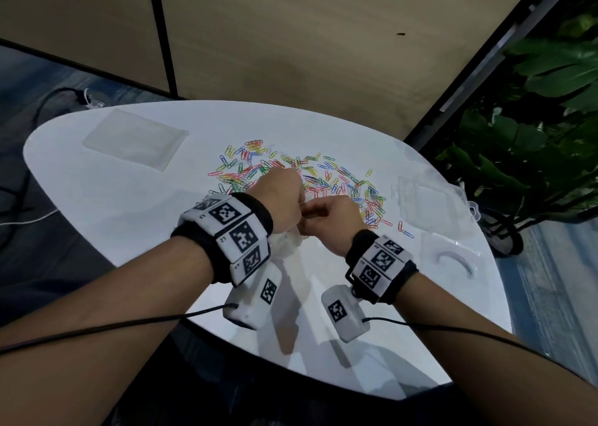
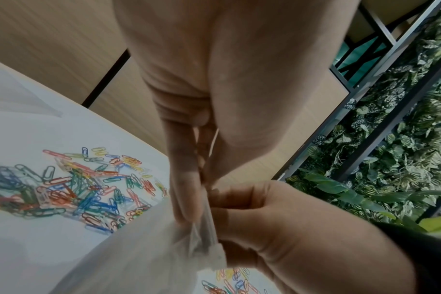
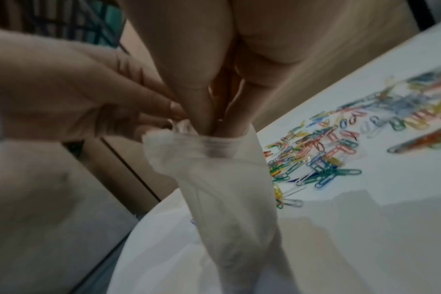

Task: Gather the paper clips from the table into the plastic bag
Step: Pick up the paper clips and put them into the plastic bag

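Both hands meet above the white oval desk [image 1: 136,218]: left hand [image 1: 278,199] pinches the clear crumpled plastic bag [image 3: 222,179]'s mouth; right hand [image 1: 333,221]'s fingers [image 3: 204,111] reach inside it, beside scattered coloured paper clips [image 1: 310,173].

Paper clips [image 1: 301,179] mid-table [image 1: 129,205]; hands [image 1: 304,212] before them; flat bags [image 1: 136,142] far left

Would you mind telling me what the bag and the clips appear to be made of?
Bag: thin, soft translucent plastic film, judging by its crumpling and see-through haze. Clips: probably wire with glossy coloured coating; their bent loops and bright colours suggest so, though solid plastic cannot be excluded.
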Motion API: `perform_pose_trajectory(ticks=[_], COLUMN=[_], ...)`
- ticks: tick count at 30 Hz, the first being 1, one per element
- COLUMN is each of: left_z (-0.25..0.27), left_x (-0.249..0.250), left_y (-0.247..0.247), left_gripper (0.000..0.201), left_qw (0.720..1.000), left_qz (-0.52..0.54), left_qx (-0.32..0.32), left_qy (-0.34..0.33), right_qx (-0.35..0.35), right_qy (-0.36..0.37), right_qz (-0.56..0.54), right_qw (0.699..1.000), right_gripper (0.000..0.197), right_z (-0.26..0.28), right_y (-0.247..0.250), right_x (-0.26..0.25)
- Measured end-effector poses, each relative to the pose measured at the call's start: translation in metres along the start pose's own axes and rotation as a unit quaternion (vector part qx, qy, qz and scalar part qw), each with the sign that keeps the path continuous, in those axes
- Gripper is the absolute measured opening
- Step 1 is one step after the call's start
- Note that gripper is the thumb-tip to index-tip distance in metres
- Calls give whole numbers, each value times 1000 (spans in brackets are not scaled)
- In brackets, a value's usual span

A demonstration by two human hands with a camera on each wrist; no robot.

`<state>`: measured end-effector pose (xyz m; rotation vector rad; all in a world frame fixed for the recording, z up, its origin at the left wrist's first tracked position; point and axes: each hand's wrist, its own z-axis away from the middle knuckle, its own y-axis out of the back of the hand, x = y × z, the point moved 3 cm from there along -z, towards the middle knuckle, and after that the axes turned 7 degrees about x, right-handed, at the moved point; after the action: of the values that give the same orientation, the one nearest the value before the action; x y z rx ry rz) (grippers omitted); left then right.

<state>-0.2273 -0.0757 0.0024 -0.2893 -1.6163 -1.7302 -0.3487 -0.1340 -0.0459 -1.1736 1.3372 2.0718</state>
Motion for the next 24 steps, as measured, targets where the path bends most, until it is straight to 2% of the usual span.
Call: perform_pose_trajectory(ticks=[5, 9, 12, 15, 18, 19, 21, 23, 24], left_z=[1, 3, 3, 3, 3, 3, 3, 2, 1], left_x=[0, -3, -3, -4, -4, -4, -4, -5, -6], left_y=[4, 3, 2, 4, 5, 5, 6, 8, 10], left_gripper=[21, 26, 27, 28, 31, 32, 30, 28, 29], left_qw=[1000, 999, 999, 999, 1000, 1000, 999, 998, 998], left_qz=[-27, -27, -37, -30, -19, -19, -29, -51, -59], left_qx=[3, 11, 3, 3, 7, 6, 0, -6, -8], left_qy=[-16, -14, -17, -14, -12, -12, -16, -21, -20], right_qx=[0, -24, -42, -74, -116, -148, -185, -132, -87], right_qy=[66, 82, 114, 151, 154, 136, 59, -26, -47], right_qz=[103, 194, 213, 218, 229, 197, 33, -113, -116], right_qw=[992, 977, 970, 961, 954, 960, 980, 984, 988], right_gripper=[20, 15, 15, 25, 18, 16, 19, 22, 25], right_z=[5, 5, 8, 13, 11, 10, 8, 2, -3], right_y=[-4, -8, -11, -13, -6, -1, 14, 40, 54], right_x=[-13, -19, -21, -21, -24, -23, -17, 1, 18])
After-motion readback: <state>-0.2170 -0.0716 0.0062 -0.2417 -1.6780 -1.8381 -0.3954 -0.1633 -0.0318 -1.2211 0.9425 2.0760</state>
